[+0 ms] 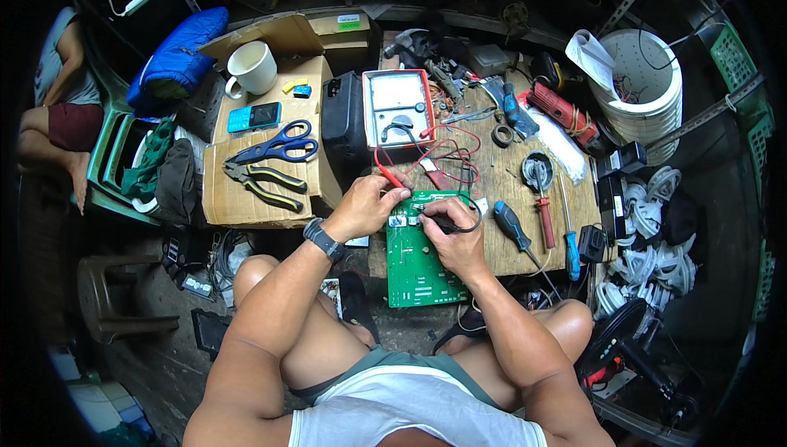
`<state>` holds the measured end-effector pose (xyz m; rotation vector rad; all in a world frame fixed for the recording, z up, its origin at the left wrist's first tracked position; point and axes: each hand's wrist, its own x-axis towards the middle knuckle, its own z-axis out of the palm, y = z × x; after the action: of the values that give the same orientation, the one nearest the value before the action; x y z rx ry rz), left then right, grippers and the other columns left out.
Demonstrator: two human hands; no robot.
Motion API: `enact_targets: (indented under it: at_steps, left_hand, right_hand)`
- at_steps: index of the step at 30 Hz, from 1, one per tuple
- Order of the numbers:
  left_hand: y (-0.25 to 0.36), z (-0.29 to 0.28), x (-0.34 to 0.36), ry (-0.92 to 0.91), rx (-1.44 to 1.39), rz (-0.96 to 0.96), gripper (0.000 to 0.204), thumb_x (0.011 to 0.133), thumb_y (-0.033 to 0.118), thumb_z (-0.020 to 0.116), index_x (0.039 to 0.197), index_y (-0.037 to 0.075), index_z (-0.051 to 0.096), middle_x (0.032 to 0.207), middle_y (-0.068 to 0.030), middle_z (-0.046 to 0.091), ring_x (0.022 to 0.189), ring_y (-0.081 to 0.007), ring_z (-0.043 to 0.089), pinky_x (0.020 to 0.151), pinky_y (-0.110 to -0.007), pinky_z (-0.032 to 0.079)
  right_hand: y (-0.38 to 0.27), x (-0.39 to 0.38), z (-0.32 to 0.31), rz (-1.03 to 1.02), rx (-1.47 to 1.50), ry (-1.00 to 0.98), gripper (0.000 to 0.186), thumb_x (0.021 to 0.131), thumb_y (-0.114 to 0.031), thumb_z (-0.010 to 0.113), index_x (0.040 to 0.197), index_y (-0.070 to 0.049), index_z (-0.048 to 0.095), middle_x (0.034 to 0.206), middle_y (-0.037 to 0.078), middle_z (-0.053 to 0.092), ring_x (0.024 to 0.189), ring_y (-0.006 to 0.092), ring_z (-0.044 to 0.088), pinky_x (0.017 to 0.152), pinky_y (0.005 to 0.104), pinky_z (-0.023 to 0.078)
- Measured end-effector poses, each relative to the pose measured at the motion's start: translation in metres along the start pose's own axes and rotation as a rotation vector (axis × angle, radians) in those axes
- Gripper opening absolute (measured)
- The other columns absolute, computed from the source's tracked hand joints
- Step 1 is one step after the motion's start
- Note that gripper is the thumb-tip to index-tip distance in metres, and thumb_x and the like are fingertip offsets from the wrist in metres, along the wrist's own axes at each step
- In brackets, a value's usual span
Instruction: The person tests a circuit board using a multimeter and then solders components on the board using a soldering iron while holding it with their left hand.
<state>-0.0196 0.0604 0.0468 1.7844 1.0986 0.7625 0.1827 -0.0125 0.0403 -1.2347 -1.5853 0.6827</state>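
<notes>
A green circuit board (pixel 414 263) lies partly over the near edge of the wooden table, between my hands. My left hand (pixel 369 204) is closed on a red test probe (pixel 388 175) at the board's upper left corner. In my right hand (pixel 456 238) is a black test probe (pixel 441 221), its tip down by the board's upper part. Red and black leads (pixel 447 152) run from the probes toward an open white tray with a red-orange rim (pixel 431 95). The fingers hide both tips, so I cannot tell exactly where they touch.
On the wooden table (pixel 484 176) lie a blue screwdriver (pixel 512 226), a red-handled tool (pixel 546 222) and a red power tool (pixel 561 113). A cardboard box (pixel 246 152) at left bears scissors (pixel 283 145), pliers (pixel 266 185), a phone (pixel 254 117) and a mug (pixel 252 68). Another person (pixel 65 95) sits far left.
</notes>
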Motion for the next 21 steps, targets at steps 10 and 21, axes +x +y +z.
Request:
enact_targets:
  at_steps: [10, 21]
  left_hand:
    - [0.0026, -0.0021, 0.0000, -0.053, 0.050, -0.051, 0.020, 0.099, 0.016, 0.066, 0.107, -0.001, 0.072, 0.101, -0.0131, 0.075, 0.099, -0.0241, 0.073, 0.091, -0.038, 0.055]
    - [-0.0012, 0.0001, -0.0018, -0.001, 0.032, 0.012, 0.019, 0.098, 0.015, 0.067, 0.107, 0.000, 0.072, 0.096, -0.0207, 0.075, 0.092, -0.0327, 0.075, 0.083, -0.041, 0.056]
  right_hand:
    - [0.0003, 0.0020, 0.0003, -0.032, -0.035, 0.012, 0.012, 0.085, 0.002, 0.076, 0.095, 0.001, 0.070, 0.093, 0.013, 0.071, 0.085, 0.0250, 0.073, 0.074, 0.0346, 0.057]
    - [-0.0012, 0.0012, -0.0026, -0.017, -0.008, -0.014, 0.011, 0.085, 0.001, 0.076, 0.094, 0.001, 0.070, 0.089, 0.012, 0.071, 0.083, 0.0241, 0.073, 0.071, 0.0337, 0.057]
